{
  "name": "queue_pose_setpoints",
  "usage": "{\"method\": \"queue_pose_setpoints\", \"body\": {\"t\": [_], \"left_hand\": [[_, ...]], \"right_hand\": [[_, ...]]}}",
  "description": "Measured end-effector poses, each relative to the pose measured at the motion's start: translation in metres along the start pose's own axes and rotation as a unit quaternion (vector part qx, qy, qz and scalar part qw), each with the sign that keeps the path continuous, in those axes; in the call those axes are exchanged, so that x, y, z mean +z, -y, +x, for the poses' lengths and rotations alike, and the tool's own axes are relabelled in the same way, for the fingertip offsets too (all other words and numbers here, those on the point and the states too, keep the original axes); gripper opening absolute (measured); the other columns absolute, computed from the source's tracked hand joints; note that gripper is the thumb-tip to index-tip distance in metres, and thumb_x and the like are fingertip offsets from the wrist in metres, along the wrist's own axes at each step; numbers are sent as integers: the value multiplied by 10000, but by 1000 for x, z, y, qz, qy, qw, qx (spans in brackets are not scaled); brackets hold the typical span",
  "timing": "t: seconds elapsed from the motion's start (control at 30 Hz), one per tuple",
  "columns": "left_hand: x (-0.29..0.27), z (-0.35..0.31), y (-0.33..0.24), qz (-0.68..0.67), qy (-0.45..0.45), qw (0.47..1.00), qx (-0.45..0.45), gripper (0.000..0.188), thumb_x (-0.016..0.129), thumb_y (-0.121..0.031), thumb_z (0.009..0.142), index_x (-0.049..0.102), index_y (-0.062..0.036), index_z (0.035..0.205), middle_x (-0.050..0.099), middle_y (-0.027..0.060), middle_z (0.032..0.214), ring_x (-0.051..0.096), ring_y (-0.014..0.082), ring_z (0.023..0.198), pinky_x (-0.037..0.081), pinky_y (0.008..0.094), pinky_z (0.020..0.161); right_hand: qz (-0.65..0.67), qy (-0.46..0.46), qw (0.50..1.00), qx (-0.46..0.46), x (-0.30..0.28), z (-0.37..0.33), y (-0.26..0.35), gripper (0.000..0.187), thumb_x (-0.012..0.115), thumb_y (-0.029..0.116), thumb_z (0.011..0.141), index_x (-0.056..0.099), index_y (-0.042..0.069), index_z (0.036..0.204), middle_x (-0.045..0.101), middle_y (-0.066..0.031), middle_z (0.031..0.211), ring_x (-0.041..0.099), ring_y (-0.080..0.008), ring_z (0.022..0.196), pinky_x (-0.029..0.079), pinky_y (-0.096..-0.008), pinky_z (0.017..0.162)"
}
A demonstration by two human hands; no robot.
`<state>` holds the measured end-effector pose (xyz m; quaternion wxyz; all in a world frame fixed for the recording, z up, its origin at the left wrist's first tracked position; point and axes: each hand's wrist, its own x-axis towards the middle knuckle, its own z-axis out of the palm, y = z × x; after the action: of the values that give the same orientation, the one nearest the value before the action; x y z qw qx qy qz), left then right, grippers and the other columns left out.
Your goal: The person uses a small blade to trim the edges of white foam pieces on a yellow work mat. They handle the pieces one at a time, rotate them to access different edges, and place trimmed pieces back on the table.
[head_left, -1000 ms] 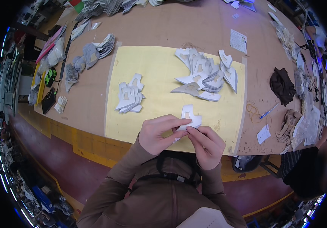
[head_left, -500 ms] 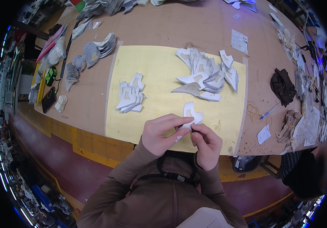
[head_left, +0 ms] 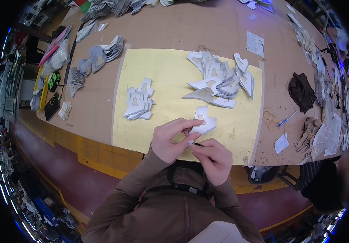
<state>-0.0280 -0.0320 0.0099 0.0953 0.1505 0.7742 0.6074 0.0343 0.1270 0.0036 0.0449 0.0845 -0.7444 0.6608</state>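
My left hand (head_left: 169, 139) pinches a white cut-out piece (head_left: 208, 123) with a window-like hole between thumb and fingers, above the yellow sheet (head_left: 170, 101). My right hand (head_left: 216, 159) is closed around a thin dark tool (head_left: 197, 144), whose kind I cannot make out. The tool's tip meets a small whitish patch (head_left: 190, 143) on my left thumb. Similar white pieces lie in a smaller pile (head_left: 139, 102) to the left and a larger, looser pile (head_left: 217, 79) beyond my hands.
Stacks of grey pieces (head_left: 98, 56) lie at the left, near a black phone-like device (head_left: 52, 106). To the right are a blue-and-white pen (head_left: 288, 118), a white tag (head_left: 281, 143), a dark cloth (head_left: 302, 92) and a bundle of brown strips (head_left: 309, 133).
My right hand has drawn back from the white piece toward my left thumb, bringing the dark tool's tip to it. More of the white piece now shows.
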Motion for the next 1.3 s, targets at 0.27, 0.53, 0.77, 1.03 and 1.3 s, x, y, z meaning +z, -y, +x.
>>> {"method": "queue_pose_setpoints", "body": {"t": [0.27,0.53,0.77,1.03,1.3], "left_hand": [[-56,0,33,89,-104,990,-21,334,734,-43,785,663,-34,1112,650,127,962,615,197,752,505,285,693],[-83,12,8,506,-165,841,101,323,722,-120,790,658,-27,1092,594,141,1158,569,317,1042,456,390,903],[4,62,30,196,-43,980,10,286,707,-103,823,563,-16,1054,629,124,997,615,231,952,481,328,839],[5,29,41,-48,51,996,-56,111,652,0,872,586,0,962,618,48,914,605,101,773,508,229,698],[-1,6,34,-172,81,970,-150,228,614,39,884,682,13,1101,661,71,933,618,92,736,518,207,627]], "right_hand": [[-186,76,979,25,-9,7,8,427,654,-29,828,622,72,1241,581,-90,911,575,-194,661,468,-293,562],[-62,-201,966,150,-41,-16,-14,412,627,-25,849,580,8,1258,581,-53,911,495,-83,739,410,-198,652],[-107,-168,977,78,-37,-16,1,316,649,-41,815,646,-20,1130,593,-88,899,541,-135,746,429,-231,662],[-119,-71,990,25,-11,-10,7,389,674,-92,789,637,-14,1168,633,-143,905,621,-205,702,506,-277,615],[-144,-50,988,38,-17,9,-5,382,659,-60,826,611,-7,1201,633,-136,908,619,-199,710,501,-275,614]]}}
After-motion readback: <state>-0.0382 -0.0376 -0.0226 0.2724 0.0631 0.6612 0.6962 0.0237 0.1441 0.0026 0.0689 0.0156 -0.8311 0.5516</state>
